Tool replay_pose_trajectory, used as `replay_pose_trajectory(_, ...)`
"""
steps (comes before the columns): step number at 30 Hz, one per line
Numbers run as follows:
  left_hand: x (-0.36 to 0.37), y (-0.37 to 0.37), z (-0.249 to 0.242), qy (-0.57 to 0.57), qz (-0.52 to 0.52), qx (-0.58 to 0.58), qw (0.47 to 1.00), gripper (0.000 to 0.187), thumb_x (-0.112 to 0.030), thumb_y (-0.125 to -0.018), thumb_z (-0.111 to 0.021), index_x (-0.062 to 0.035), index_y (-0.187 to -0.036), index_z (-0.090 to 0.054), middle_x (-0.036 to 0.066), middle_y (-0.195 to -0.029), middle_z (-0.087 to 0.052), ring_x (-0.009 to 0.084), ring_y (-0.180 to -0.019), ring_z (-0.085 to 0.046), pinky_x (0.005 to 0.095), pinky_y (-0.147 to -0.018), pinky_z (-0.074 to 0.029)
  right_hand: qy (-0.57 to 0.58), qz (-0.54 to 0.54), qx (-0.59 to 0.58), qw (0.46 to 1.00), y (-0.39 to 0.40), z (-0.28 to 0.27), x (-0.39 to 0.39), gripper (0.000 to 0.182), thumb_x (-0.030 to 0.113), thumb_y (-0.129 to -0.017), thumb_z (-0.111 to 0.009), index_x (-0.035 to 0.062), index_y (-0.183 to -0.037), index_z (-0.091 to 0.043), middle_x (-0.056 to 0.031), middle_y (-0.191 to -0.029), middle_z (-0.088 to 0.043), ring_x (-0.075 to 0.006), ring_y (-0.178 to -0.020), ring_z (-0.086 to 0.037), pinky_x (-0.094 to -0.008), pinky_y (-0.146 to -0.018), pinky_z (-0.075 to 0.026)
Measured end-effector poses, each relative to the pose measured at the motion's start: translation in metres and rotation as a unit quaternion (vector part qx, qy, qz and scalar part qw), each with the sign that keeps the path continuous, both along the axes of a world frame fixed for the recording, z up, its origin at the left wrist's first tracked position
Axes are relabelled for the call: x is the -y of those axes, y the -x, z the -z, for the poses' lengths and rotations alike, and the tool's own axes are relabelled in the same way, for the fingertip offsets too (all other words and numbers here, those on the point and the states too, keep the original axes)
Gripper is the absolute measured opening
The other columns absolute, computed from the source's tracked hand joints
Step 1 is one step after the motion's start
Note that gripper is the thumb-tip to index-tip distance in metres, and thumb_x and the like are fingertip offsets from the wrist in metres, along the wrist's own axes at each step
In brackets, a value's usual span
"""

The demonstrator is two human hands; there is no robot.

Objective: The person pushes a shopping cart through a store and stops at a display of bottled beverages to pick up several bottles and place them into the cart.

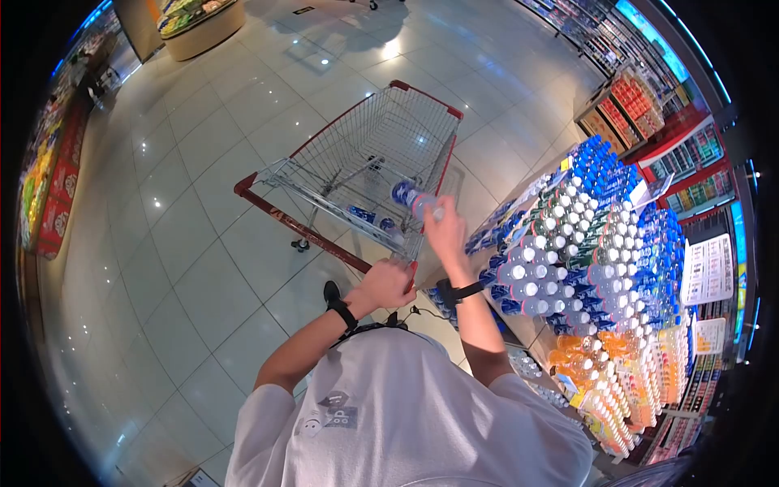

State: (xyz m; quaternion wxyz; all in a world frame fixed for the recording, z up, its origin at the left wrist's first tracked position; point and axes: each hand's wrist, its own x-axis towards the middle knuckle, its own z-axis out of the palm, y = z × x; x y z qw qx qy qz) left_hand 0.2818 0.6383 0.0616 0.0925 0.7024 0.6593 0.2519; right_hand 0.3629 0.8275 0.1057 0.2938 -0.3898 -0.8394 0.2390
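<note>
My left hand (383,284) is wrapped round the red handle (308,234) of a wire shopping cart (349,138), at its right end. My right hand (445,229) holds a clear bottle with a blue label (412,197) by its cap end, tilted over the right side of the cart. Inside the cart, near the handle, lie blue-labelled bottles (363,214). Both wrists wear black bands.
To the right stands a large display of bottles (560,211) with white and blue caps, with orange drinks (578,359) nearer me. Stacked red boxes (635,101) stand beyond it. Produce shelves (55,187) line the far left, and a round produce stand (203,36) is at the top.
</note>
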Motion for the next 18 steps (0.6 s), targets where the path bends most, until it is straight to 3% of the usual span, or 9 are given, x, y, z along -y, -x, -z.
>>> replay_pose_trajectory(1, 0.001, 0.001, -0.001, -0.004, -0.005, 0.000, 1.000, 0.040, -0.039, -0.084, -0.070, 0.0009, -0.083, -0.070, 0.018, -0.083, -0.069, 0.0370, -0.084, -0.070, 0.0490, -0.078, -0.057, -0.004, -0.005, 0.000, 1.000, 0.003, 0.021, 0.001, 0.034, 0.034, -0.100, -0.075, 0.0106, -0.117, -0.057, -0.0316, -0.083, -0.071, -0.0549, -0.085, -0.072, -0.0608, -0.069, -0.054)
replay_pose_trajectory(3, -0.001, 0.001, -0.003, 0.040, 0.011, -0.007, 0.999, 0.041, -0.039, -0.085, -0.070, 0.0028, -0.088, -0.070, 0.021, -0.088, -0.071, 0.0385, -0.088, -0.072, 0.0495, -0.082, -0.058, 0.016, -0.026, 0.122, 0.992, 0.001, 0.051, 0.008, 0.037, 0.037, -0.096, -0.075, 0.0131, -0.119, -0.059, -0.0288, -0.088, -0.075, -0.0527, -0.086, -0.073, -0.0639, -0.072, -0.054)
replay_pose_trajectory(6, 0.000, 0.001, -0.003, 0.027, 0.013, 0.007, 1.000, 0.042, -0.039, -0.086, -0.069, 0.0026, -0.088, -0.071, 0.021, -0.088, -0.071, 0.0379, -0.088, -0.072, 0.0496, -0.081, -0.057, 0.031, -0.085, 0.185, 0.979, -0.005, 0.056, 0.028, 0.039, 0.040, -0.095, -0.075, 0.0136, -0.120, -0.061, -0.0266, -0.096, -0.077, -0.0515, -0.090, -0.074, -0.0633, -0.075, -0.056)
replay_pose_trajectory(10, 0.001, -0.001, -0.002, 0.018, 0.011, 0.020, 1.000, 0.042, -0.039, -0.086, -0.069, 0.0022, -0.088, -0.071, 0.020, -0.088, -0.071, 0.0378, -0.089, -0.072, 0.0493, -0.080, -0.057, -0.001, -0.093, 0.190, 0.977, -0.004, 0.066, 0.034, 0.038, 0.039, -0.094, -0.076, 0.0124, -0.118, -0.062, -0.0251, -0.100, -0.077, -0.0509, -0.091, -0.074, -0.0625, -0.074, -0.057)
replay_pose_trajectory(16, 0.001, 0.000, -0.005, 0.015, 0.015, 0.000, 1.000, 0.042, -0.040, -0.086, -0.069, 0.0016, -0.088, -0.071, 0.017, -0.084, -0.069, 0.0358, -0.085, -0.070, 0.0480, -0.077, -0.056, 0.064, -0.071, 0.180, 0.979, -0.007, 0.063, 0.031, 0.036, 0.034, -0.092, -0.078, 0.0111, -0.116, -0.064, -0.0243, -0.106, -0.076, -0.0509, -0.097, -0.073, -0.0611, -0.077, -0.057)
replay_pose_trajectory(18, 0.001, -0.001, -0.007, 0.024, 0.016, 0.005, 1.000, 0.043, -0.040, -0.086, -0.069, 0.0026, -0.086, -0.070, 0.020, -0.087, -0.071, 0.0375, -0.087, -0.071, 0.0488, -0.078, -0.057, 0.037, -0.077, 0.161, 0.983, -0.009, 0.067, 0.031, 0.044, 0.040, -0.095, -0.077, 0.0108, -0.123, -0.062, -0.0258, -0.103, -0.076, -0.0518, -0.093, -0.074, -0.0631, -0.075, -0.057)
